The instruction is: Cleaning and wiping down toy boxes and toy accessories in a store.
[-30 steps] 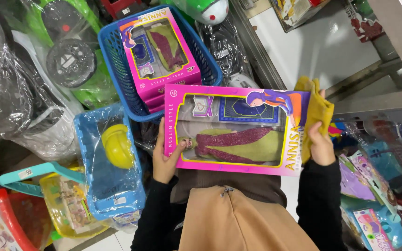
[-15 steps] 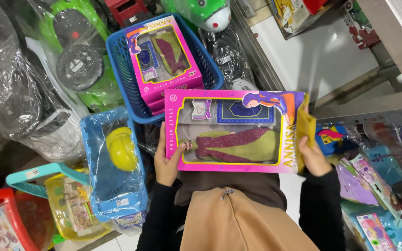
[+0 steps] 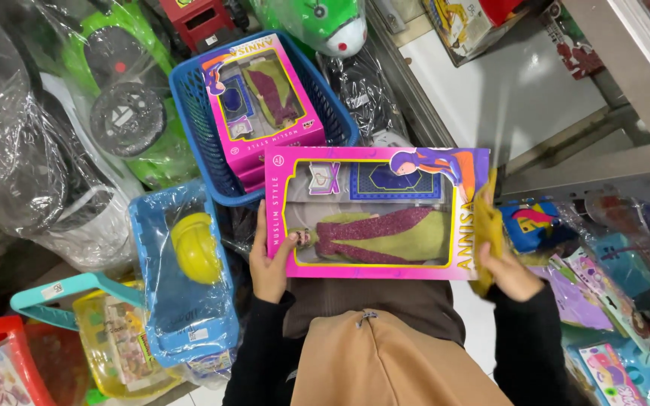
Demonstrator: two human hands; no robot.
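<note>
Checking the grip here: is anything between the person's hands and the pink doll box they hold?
On the left, nothing: the left hand grips the pink doll box bare. On the right, a yellow cloth lies between the right hand and the box's end.

A single head-worn camera looks almost straight down from close above the person's chest. The fingers (image 3: 261,225) of the left hand (image 3: 271,259) and the right hand (image 3: 507,269) sit mid-frame, with crowded floor stock beyond the fingers at the top edge.

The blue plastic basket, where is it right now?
The blue plastic basket sits upper centre, just beyond the pink doll box held in both hands, with similar pink boxes stacked inside.
</note>
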